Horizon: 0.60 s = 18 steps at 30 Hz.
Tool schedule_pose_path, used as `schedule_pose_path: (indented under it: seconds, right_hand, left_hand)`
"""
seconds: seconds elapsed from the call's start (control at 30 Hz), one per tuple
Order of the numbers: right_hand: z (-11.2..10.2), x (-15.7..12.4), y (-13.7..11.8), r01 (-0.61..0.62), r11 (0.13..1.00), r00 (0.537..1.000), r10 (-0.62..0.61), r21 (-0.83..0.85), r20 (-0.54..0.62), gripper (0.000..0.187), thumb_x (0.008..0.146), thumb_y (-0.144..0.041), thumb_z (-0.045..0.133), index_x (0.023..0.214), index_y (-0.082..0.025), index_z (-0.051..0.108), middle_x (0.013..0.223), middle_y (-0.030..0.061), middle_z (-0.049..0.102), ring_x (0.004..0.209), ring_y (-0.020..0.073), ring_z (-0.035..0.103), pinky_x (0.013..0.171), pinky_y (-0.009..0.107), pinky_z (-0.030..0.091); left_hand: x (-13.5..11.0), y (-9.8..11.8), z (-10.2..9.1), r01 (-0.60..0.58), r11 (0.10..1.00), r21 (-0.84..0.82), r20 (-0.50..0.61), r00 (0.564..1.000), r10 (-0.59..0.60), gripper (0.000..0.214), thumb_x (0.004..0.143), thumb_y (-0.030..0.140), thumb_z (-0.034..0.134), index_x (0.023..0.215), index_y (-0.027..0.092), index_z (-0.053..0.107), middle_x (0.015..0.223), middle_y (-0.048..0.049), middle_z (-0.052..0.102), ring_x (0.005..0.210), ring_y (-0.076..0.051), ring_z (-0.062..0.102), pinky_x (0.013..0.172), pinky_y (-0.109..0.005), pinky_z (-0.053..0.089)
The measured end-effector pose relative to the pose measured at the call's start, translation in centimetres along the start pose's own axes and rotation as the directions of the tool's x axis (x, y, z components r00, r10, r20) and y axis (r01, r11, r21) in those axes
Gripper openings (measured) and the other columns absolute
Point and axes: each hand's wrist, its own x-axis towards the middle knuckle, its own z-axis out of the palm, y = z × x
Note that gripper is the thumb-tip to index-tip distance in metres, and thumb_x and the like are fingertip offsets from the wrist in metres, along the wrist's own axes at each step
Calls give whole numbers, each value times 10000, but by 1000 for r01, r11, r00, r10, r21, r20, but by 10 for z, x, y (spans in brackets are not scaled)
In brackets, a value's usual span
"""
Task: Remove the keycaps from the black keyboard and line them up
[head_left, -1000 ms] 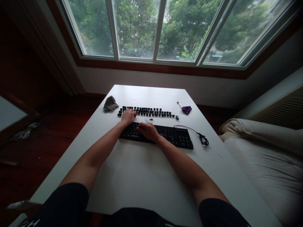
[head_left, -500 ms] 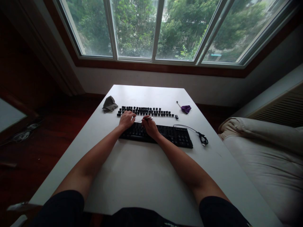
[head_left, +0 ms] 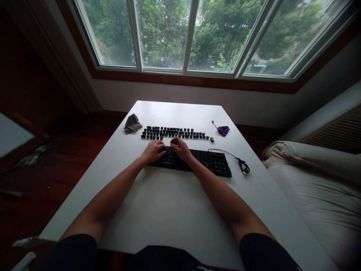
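Note:
A black keyboard [head_left: 210,162] lies across the middle of the white table [head_left: 175,210]. Both my hands are at its left part, close together. My left hand [head_left: 153,151] has its fingers curled down onto the keys; whatever is under them is hidden. My right hand [head_left: 182,148] is closed in a pinch at the keyboard's far edge, and the thin wire tool it picked up is hidden in its fingers. Just beyond both hands, rows of loose black keycaps [head_left: 175,133] are laid out on the table.
A crumpled grey cloth [head_left: 132,123] lies at the far left of the table. A purple item with a short stick [head_left: 222,130] lies at the far right. The keyboard's coiled cable [head_left: 241,165] lies on its right. A pale cushion [head_left: 316,188] is beside the table.
My left hand drew back from the keycap rows onto the keyboard. My right hand lifted the wire tool off the table and now sits closed at the keyboard's far edge.

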Motion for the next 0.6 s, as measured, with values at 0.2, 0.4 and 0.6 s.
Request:
schedule_pose_path:
  seconds: [0.2,0.4,0.6]
  right_hand:
    - [-3,0,-2,-5,1000,1000,6,-13,15,241,867,-427,605,963,-209,646,783,12,660,656,153,614,630,282,497]
    - [0,-2,2,-18,998,1000,17,55,24,241,895,-426,563,1019,-222,590,784,1,663,646,152,631,611,282,513]
    - [4,-4,2,-6,999,999,4,53,35,237,924,-365,487,1083,-217,581,858,23,679,718,154,649,632,277,526]
  left_hand:
    - [-2,2,-4,-12,995,97,11,1000,11,207,893,377,611,1023,229,675,1166,-73,642,1084,-267,555,972,-430,441]
    - [-5,-6,-8,68,993,93,5,998,-68,181,880,351,622,1011,236,673,1179,-70,643,1097,-270,562,967,-425,448]
    - [-6,-9,-6,104,994,22,-17,994,-104,181,874,349,636,1006,242,695,1184,-66,647,1108,-271,562,988,-433,440]
